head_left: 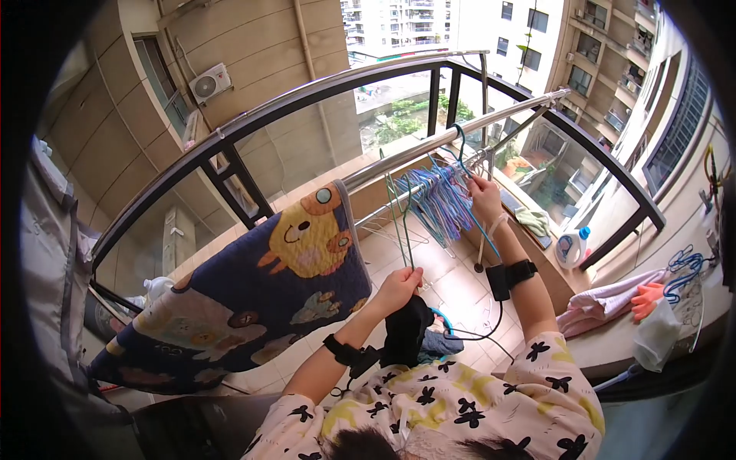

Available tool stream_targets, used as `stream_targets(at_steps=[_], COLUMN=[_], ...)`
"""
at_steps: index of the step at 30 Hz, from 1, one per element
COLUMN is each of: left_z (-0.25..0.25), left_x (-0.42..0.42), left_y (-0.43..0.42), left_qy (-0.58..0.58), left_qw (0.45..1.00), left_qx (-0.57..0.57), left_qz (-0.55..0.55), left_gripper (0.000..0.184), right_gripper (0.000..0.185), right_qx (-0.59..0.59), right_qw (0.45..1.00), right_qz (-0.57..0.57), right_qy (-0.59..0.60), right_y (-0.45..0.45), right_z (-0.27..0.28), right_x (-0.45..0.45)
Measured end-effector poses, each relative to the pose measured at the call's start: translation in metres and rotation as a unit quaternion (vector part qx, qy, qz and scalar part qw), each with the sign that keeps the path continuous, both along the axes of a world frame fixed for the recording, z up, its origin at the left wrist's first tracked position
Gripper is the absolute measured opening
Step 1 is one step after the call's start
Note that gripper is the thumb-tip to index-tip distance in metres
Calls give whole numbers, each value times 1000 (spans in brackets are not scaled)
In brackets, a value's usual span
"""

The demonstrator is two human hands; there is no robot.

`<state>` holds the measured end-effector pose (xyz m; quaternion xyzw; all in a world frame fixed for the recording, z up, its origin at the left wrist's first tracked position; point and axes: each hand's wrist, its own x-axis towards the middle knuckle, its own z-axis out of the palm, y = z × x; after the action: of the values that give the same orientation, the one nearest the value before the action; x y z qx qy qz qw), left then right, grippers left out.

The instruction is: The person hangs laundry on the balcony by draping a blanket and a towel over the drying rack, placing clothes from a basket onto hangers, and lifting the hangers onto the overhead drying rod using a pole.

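Note:
My left hand (pixel 400 290) is closed on the lower part of a green hanger (pixel 404 230), whose top reaches up to the metal rail (pixel 437 142). Just below that hand hangs a black cloth (pixel 406 330). My right hand (pixel 484 198) is raised near the rail, its fingers closed on a blue hanger (pixel 461 153) with its hook at the rail. Between and behind the hands, several blue and purple hangers (pixel 441 203) hang bunched together on a lower rail.
A dark blue mat with cartoon animals (pixel 307 238) drapes over the rail at left. At right, a detergent bottle (pixel 571 247), orange gloves (pixel 648 299) and a pink cloth (pixel 606 303) lie on a ledge. Below is a blue-rimmed basin (pixel 445 320) with clothes.

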<state>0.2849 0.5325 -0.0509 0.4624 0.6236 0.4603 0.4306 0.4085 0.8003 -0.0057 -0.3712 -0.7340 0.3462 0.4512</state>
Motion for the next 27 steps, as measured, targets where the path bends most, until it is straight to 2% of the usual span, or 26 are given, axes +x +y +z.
stream_targets(at_steps=[1, 2, 3, 4, 6, 8, 9, 10, 11, 12, 13, 14, 15, 16, 17, 20, 22, 24, 25, 27], left_z=[1, 3, 5, 3, -8, -1, 6, 15, 26, 30, 20, 19, 19, 18, 18, 23, 45, 71, 72, 81], left_x=[0, -1, -1, -1, 8, 19, 25, 29, 33, 36, 31, 28, 23, 17, 10, 10, 20, 32, 35, 34], left_y=[-1, -2, -3, -4, -11, -13, -15, -20, -26, -31, -35, -43, -52, -59, -62, -70, -68, -65, -64, -71], left_qy=[0, -1, -1, 1, 11, 8, 6, 6, 61, 116, 121, 118, 66, 15, -102, -131, -145, -171, -174, -164], left_qw=[1000, 1000, 1000, 1000, 1000, 1000, 1000, 1000, 996, 989, 987, 987, 994, 997, 992, 989, 986, 978, 976, 974], left_qx=[-1, 3, 7, 7, -5, 6, 18, 15, 13, 11, -5, -9, -30, -50, -50, -20, -9, 32, 58, 67], left_qz=[1, 5, 10, 8, 17, -4, -24, -26, -57, -88, -104, -106, -84, -61, -51, -67, -76, -115, -120, -139], left_gripper=[39, 39, 39, 39, 37, 35, 34, 34, 33, 32, 28, 28, 31, 37, 49, 45, 44, 41, 36, 35], right_gripper=[31, 31, 40, 49, 71, 79, 81, 82, 64, 64, 54, 46, 38, 38, 37, 37, 37, 37, 34, 34], right_qx=[8, 8, 208, 399, 253, 116, -58, -230, -315, -317, -328, -340, -302, -353, -347, -349, -357, -342, -359, -363], right_qw=[995, 995, 972, 904, 967, 983, 980, 944, 912, 912, 898, 883, 899, 872, 872, 861, 851, 889, 888, 878], right_qz=[-11, -10, -79, -147, 40, 144, 193, 235, 237, 235, 263, 289, 272, 295, 314, 350, 366, 302, 286, 309], right_qy=[-98, -98, -73, -44, 5, -2, -7, -10, 112, 114, 131, 146, 163, 166, 143, 121, 121, 47, 32, 28], right_y=[-6, -21, -40, -60, -123, -180, -186, -192, -200, -204, -206, -211, -216, -216, -216, -225, -226, -213, -210, -197], right_z=[10, 24, 35, 44, 34, 23, 17, 9, 8, 11, 17, 25, 27, 32, 29, 20, 11, -4, -8, -55], right_x=[5, 6, 5, 4, 10, -2, -7, -12, -19, -11, 1, 11, 13, 25, 36, 50, 49, 37, 34, 27])
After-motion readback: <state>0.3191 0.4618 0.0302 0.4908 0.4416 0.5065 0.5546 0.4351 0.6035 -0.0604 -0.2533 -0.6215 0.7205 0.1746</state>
